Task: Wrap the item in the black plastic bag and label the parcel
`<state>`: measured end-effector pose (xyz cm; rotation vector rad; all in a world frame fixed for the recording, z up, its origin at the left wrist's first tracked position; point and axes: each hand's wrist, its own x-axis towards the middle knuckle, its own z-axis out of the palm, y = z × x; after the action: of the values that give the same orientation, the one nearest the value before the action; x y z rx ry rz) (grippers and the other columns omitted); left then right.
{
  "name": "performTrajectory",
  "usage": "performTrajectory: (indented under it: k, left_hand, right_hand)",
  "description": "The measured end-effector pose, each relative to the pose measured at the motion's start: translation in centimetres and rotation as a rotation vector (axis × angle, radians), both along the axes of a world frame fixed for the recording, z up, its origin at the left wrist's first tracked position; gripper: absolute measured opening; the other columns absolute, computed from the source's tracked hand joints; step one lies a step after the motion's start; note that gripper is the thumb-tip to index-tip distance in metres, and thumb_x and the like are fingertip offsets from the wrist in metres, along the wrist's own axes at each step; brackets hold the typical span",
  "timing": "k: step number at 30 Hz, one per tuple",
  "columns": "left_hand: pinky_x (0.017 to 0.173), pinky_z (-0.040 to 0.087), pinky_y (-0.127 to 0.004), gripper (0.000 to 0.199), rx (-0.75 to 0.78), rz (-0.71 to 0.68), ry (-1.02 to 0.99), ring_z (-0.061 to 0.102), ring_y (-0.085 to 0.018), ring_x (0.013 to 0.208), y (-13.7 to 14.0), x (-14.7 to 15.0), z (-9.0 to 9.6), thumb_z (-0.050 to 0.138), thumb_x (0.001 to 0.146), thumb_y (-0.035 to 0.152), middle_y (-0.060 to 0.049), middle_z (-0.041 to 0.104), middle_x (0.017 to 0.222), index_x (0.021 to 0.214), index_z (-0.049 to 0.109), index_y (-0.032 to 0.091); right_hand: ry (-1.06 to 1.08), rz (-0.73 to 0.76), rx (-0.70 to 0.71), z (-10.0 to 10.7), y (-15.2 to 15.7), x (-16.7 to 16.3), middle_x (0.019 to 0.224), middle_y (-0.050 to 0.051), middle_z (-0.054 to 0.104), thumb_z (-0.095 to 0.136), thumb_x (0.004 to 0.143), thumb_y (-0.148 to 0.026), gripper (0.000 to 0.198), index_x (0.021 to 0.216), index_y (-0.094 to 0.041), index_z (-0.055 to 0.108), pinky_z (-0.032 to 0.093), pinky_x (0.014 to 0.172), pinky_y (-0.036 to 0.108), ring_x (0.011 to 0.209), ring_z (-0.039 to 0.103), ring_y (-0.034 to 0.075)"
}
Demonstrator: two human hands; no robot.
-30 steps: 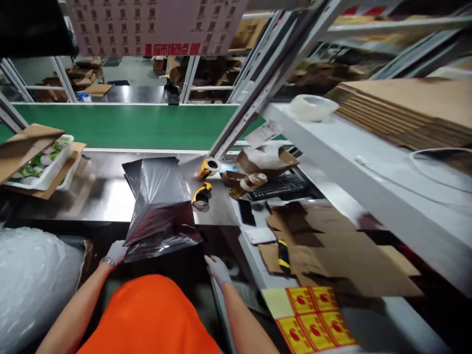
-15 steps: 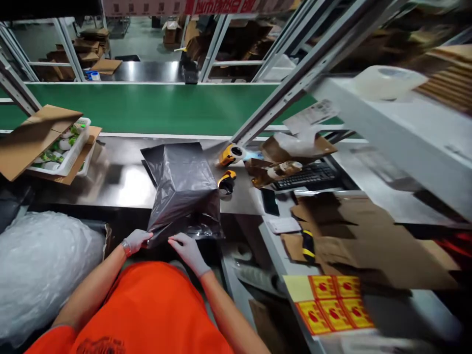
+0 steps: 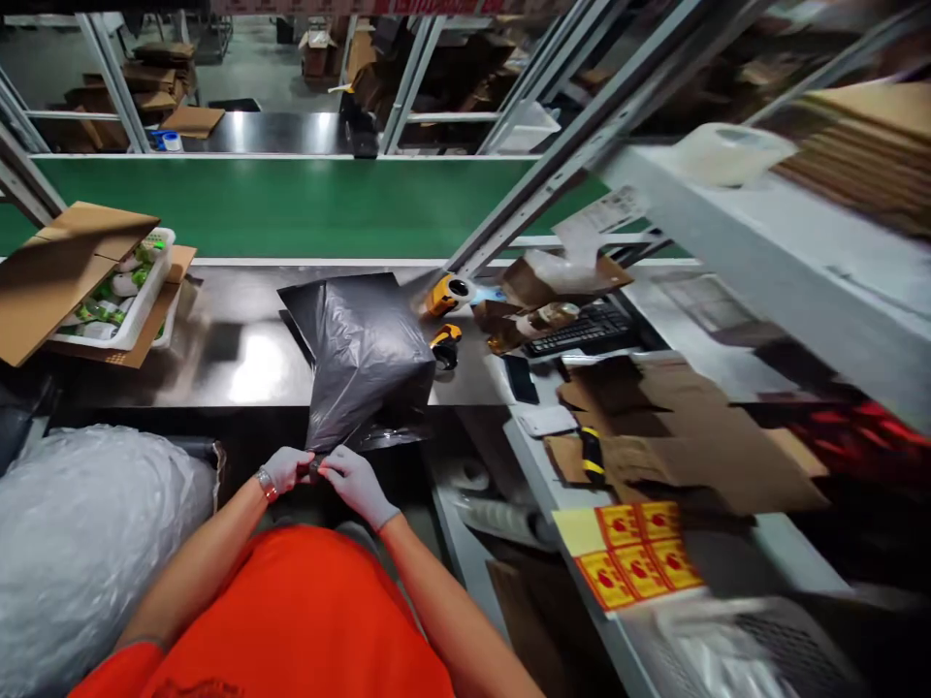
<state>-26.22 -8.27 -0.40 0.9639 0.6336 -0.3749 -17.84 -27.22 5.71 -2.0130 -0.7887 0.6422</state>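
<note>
A dark gray plastic bag (image 3: 364, 354), puffed up with something inside, stood on the shiny metal surface (image 3: 240, 349), right at the edge nearest the person. Its loose open end hung over that edge. The left hand (image 3: 285, 468), in a pale glove with a band at the wrist, pinched the end of the bag in a closed grip. The right hand (image 3: 356, 482), also gloved, pinched the same end just beside it, and the two hands touched each other. Just to the right of the bag lay a small yellow and black tape tool (image 3: 445, 344), and a bigger yellow tape gun (image 3: 445, 294) lay behind that one. Further right of the bag sat a black keyboard (image 3: 582, 333) and a dark phone (image 3: 521, 378). Beyond them, flat brown cardboard pieces (image 3: 684, 436) lay in a pile, with a sheet of red and yellow stickers (image 3: 640, 562) near them. Well to the left of the bag, an open cardboard box (image 3: 44, 281) held a white tray with green and white packs (image 3: 116, 291). Behind the bag ran a long green belt (image 3: 291, 204). Below and left of the bag sat a big roll of bubble wrap (image 3: 87, 543).
</note>
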Motion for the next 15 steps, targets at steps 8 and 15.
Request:
performTrajectory:
  k: [8,15]
  left_hand:
    - [0.082,0.058,-0.039,0.044,0.156,-0.027,0.029,0.061,-0.02,0.072,0.2,-0.2,0.2,0.093,0.068,0.055,0.0,0.064,0.066,0.066,0.066,0.021]
    - [0.076,0.055,-0.038,0.057,0.26,-0.107,-0.017,0.059,-0.02,0.069,0.6,-0.3,1.5,0.094,0.059,0.07,-0.001,0.063,0.066,0.062,0.065,0.021]
  right_hand:
    - [0.242,-0.293,-0.104,2.4,-14.9,-3.3,0.072,0.004,0.065,0.066,0.084,-0.053,0.034,0.067,-0.024,0.072,0.049,0.073,0.037,0.072,0.061,0.022]
    - [0.398,-0.755,-0.099,5.7,-32.1,-4.7,0.068,0.006,0.068,0.083,0.068,-0.069,0.042,0.06,-0.028,0.077,0.053,0.069,0.042,0.069,0.065,0.028]
